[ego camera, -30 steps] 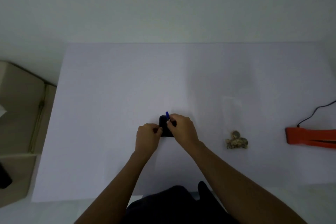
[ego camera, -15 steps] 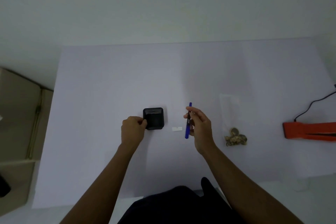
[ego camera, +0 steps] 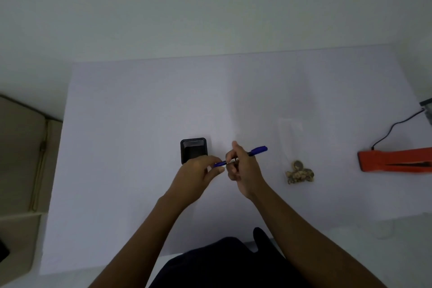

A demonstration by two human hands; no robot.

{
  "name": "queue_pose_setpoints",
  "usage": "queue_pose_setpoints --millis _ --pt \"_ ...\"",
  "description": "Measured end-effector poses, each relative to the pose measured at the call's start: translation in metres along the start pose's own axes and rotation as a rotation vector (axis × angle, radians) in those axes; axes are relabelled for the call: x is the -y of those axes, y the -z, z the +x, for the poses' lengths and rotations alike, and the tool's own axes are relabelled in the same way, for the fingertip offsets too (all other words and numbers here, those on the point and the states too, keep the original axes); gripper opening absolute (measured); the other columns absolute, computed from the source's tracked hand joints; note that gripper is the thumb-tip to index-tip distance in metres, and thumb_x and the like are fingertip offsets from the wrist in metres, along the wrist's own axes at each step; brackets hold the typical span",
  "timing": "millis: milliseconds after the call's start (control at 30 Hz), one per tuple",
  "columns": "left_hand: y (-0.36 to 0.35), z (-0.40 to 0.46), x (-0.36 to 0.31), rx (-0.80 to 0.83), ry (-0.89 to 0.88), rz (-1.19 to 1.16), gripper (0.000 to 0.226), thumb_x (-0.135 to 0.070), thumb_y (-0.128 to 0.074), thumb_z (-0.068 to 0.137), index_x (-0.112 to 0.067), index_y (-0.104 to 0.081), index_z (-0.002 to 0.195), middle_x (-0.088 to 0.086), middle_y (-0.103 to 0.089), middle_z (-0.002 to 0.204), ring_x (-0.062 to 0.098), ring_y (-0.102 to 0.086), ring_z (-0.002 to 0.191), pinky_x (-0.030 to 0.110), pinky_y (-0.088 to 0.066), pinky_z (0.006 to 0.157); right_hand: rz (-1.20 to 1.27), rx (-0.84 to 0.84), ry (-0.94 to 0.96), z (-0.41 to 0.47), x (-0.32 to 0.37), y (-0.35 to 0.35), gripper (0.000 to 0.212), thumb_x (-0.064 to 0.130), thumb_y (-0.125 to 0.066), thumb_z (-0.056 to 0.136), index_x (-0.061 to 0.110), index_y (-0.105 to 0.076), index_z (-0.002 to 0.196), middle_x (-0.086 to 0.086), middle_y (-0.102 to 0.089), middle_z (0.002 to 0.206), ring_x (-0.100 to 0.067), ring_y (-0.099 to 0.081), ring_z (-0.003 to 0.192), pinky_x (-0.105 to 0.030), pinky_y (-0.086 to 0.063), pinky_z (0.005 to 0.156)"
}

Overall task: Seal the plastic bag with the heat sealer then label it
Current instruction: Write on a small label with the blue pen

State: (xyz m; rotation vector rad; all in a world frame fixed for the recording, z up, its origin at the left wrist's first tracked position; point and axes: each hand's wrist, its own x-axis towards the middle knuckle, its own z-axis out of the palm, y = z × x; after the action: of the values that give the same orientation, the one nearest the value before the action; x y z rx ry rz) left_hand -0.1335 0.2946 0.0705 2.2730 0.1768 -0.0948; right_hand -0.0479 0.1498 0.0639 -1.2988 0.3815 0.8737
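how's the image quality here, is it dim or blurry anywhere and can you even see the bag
Head view: dim, flat lighting with a bluish cast and no glare; wide-angle bending at the table edges; both hands, left hand and right hand, are slightly soft around the blue pen; the clear plastic bag is nearly invisible except for its brown contents.

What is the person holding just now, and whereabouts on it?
A blue pen. The right hand grips its barrel near the middle; the left hand pinches the cap end.
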Motion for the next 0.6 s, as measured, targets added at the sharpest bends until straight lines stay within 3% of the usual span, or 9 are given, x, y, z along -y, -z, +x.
queue_pose_setpoints --millis 200,400,500,600 --pt "-0.007 0.003 -0.008 0.059 -0.014 0.063 0.033 -0.04 -0.046 0.1 -0.016 -0.064 0.086 -0.01 -0.055 0.069 0.008 -0.053 0.06 0.021 -0.045 0.06 -0.046 -0.076 -0.014 0.002 0.004 -0.007 0.045 0.022 -0.051 0.101 0.006 -0.057 0.059 -0.001 -0.046 0.043 -0.011 -0.03 0.034 -0.022 -0.022 0.041" --pt "-0.005 0.001 -0.019 0.243 0.278 -0.363 0.043 -0.028 -0.038 0.106 0.0 -0.057 0.078 -0.004 -0.047 0.059 0.007 -0.041 0.052 0.012 -0.036 0.052 0.009 -0.11 -0.071 0.005 0.008 -0.003 0.04 0.014 -0.051 0.098 0.004 -0.053 0.059 0.0 -0.046 0.043 -0.011 -0.029 0.032 -0.023 -0.021 0.043" --pt "0.0 0.005 -0.024 0.315 0.405 -0.576 0.043 -0.03 -0.035 0.106 -0.007 -0.051 0.074 -0.001 -0.041 0.057 0.011 -0.035 0.052 0.02 -0.032 0.05 0.115 -0.172 -0.07 0.01 0.006 -0.005 0.039 0.011 -0.051 0.097 0.007 -0.049 0.058 0.001 -0.046 0.046 -0.01 -0.028 0.032 -0.02 -0.021 0.04" --pt "0.008 -0.007 -0.012 0.345 0.542 -0.88 0.044 -0.036 -0.038 0.106 -0.014 -0.044 0.068 0.0 -0.032 0.057 0.012 -0.031 0.051 0.023 -0.026 0.05 0.33 -0.363 -0.033 0.026 0.019 0.031 0.037 0.008 -0.051 0.094 0.013 -0.045 0.058 0.001 -0.044 0.052 -0.008 -0.025 0.031 -0.014 -0.018 0.037"
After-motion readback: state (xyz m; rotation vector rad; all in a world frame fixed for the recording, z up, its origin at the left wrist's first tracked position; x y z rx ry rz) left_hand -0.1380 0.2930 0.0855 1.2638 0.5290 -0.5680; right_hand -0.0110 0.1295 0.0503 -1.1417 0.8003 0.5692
